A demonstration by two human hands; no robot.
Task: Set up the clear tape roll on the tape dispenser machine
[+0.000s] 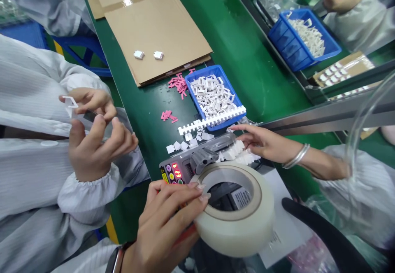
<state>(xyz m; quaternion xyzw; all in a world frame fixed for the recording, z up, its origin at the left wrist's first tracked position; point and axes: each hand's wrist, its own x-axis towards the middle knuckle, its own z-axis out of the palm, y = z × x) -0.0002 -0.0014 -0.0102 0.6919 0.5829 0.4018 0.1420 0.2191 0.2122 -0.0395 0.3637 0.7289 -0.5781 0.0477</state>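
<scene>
My left hand [171, 219] lies over the side of an automatic tape dispenser [191, 162] with a lit red display. Its fingers are stretched out, their tips against the core of a large tape roll [237, 232]; the thumb is hidden. My right hand [265, 141], with a bracelet at the wrist, reaches in from the right to the dispenser's far end. The index finger is extended near small white pieces [203, 135], the other fingers are bent, and nothing is plainly held. Crumpled whitish pieces [237, 151] lie below those fingers.
A blue bin [189, 96] holds white plastic frames, with a white toothed strip [212, 120] across it. Pink pieces [179, 84] lie beside it. Cardboard [160, 26] carries white parts. A co-worker's hands [98, 141] at left hold a white frame [70, 103]. Another bin [288, 44] stands back right.
</scene>
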